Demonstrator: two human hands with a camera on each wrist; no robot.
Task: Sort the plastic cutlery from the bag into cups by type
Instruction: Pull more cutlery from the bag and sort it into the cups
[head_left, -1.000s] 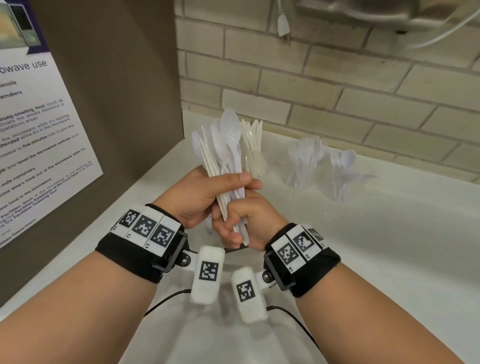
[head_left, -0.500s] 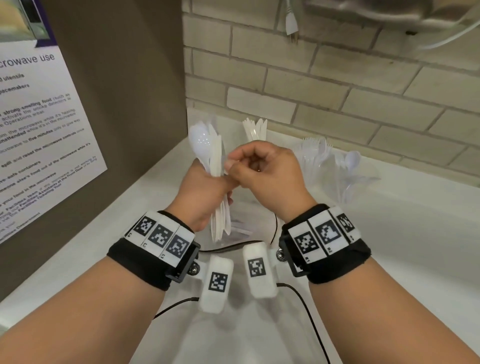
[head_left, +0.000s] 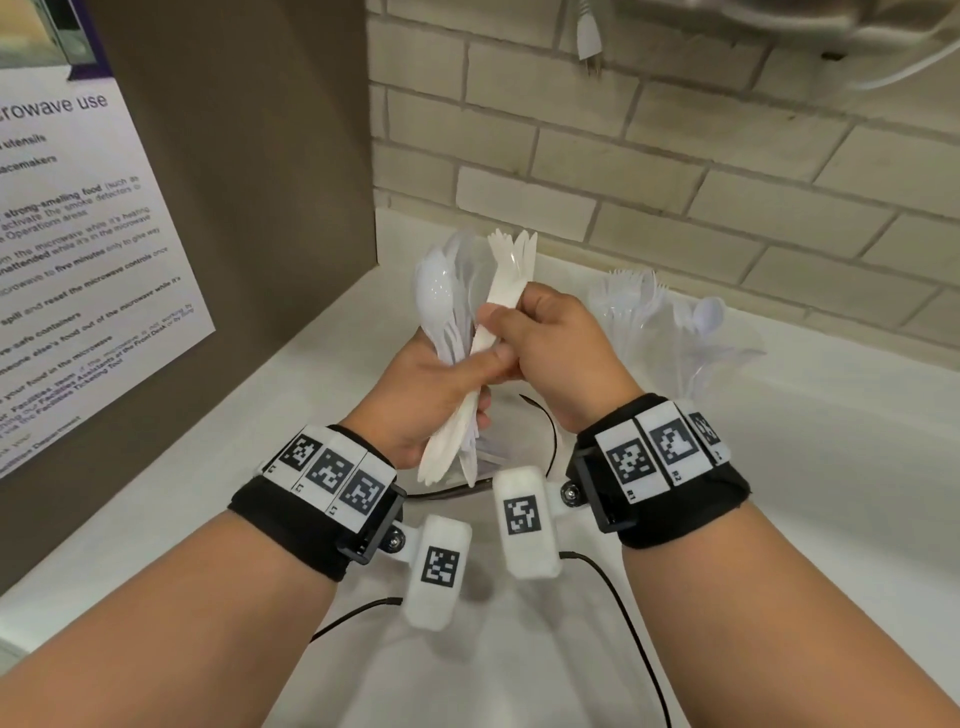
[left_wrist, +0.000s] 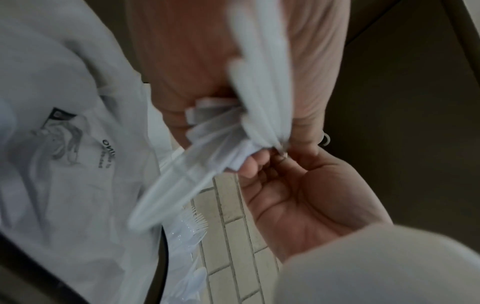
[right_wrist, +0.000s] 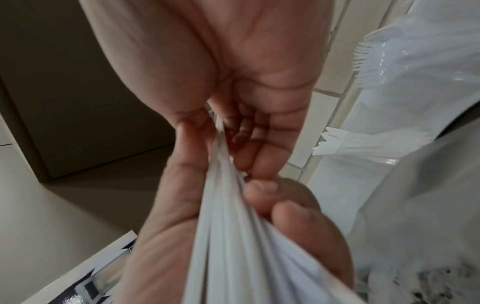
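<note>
My left hand (head_left: 483, 379) grips a bundle of white plastic cutlery (head_left: 441, 306) upright by the handles, with spoon bowls at the top. My right hand (head_left: 501, 325) pinches one cream cutlery piece (head_left: 498, 296) in that bundle between thumb and forefinger. Its type is unclear. In the right wrist view the pinching fingers (right_wrist: 249, 162) sit on the handles (right_wrist: 233, 236). Behind the hands, cream forks (head_left: 514, 249) stand in a cup. To the right are a clear cup of clear forks (head_left: 628, 306) and a cup of spoons (head_left: 706, 322).
A crumpled plastic bag (left_wrist: 64, 144) lies on the white counter (head_left: 805, 493) under my hands. A brown panel with a microwave notice (head_left: 78, 260) closes off the left side, and a brick wall (head_left: 675, 171) rises behind the cups. Cables trail from the wrist cameras.
My right hand has left the handles low beside the left hand and risen to the upper part of the bundle, where it now pinches one cream piece. The left hand has kept its hold.
</note>
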